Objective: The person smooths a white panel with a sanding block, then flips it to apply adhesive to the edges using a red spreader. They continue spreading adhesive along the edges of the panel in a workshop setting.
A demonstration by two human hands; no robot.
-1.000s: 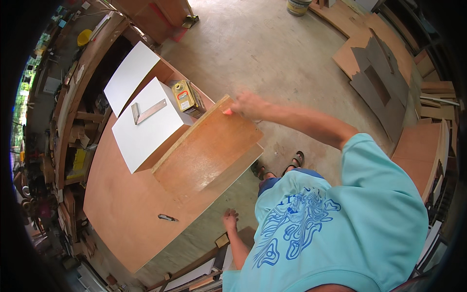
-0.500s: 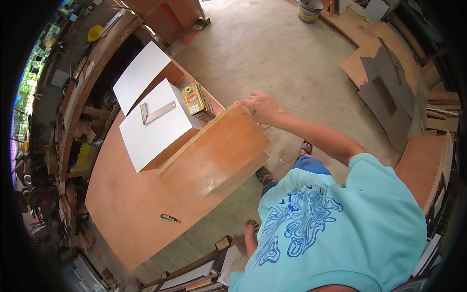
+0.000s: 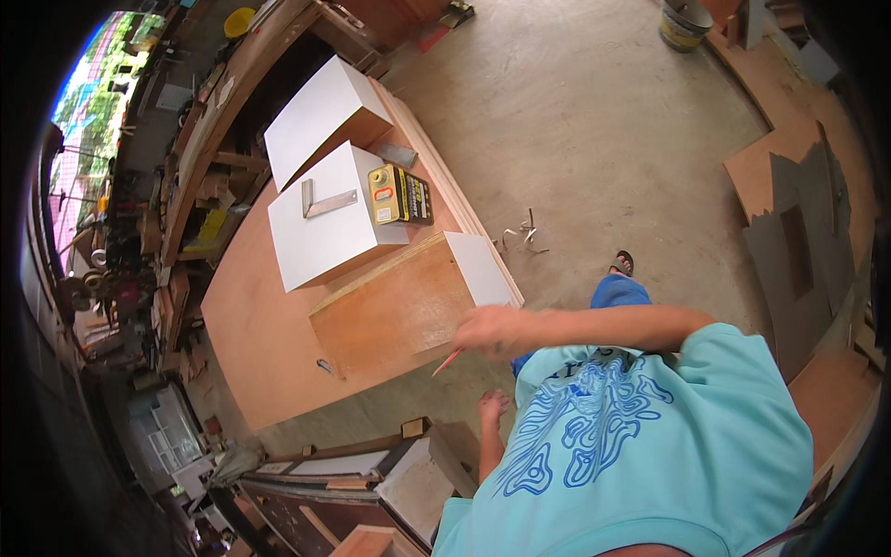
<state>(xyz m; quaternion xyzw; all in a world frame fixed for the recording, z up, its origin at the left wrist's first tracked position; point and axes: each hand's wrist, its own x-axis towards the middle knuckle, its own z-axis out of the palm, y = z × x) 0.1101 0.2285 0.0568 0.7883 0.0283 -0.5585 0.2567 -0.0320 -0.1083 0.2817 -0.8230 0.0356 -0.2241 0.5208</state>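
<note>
My right hand (image 3: 497,331), partly blurred, is closed on a thin red pencil (image 3: 445,362) whose tip points down toward the lower left. It hovers by the near right corner of a brown wooden box (image 3: 394,302) that has a white side. My left hand (image 3: 494,406) hangs low by my body, its fingers loosely apart and nothing visible in it. On the large wooden sheet (image 3: 246,311), left of the brown box, lies a utility knife (image 3: 325,368). A metal try square (image 3: 329,202) rests on a white-topped box (image 3: 316,246), beside a yellow and black can (image 3: 399,195).
A second white-topped box (image 3: 320,111) stands at the far end of the stacked sheets. Cluttered shelves (image 3: 218,167) run along the left. Scraps (image 3: 524,232) lie on the floor; a bucket (image 3: 685,26) and dark torn board (image 3: 798,241) are to the right.
My right hand has left the far corner of the brown box and come nearer to me, the red pencil now showing. The view has shifted, and the box's white side now shows.
</note>
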